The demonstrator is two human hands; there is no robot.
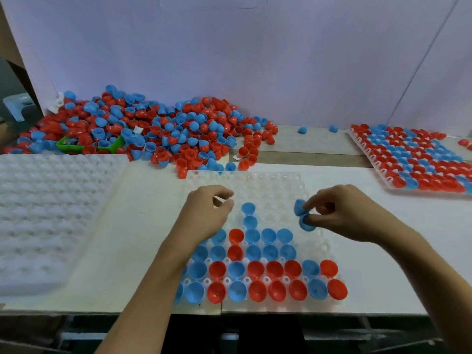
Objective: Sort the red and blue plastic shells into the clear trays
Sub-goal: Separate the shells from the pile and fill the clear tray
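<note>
Smooth, slightly glossy plastic red and blue shells (143,131) lying heaped, translucent moulded plastic clear tray (275,185) showing a faint sheen, matt white tabletop (143,251) spreading smooth beneath, green plastic bin (76,146) sitting half buried in the heap

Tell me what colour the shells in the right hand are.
Blue: the right hand pinches two blue shells, clearest in the head view.
</note>
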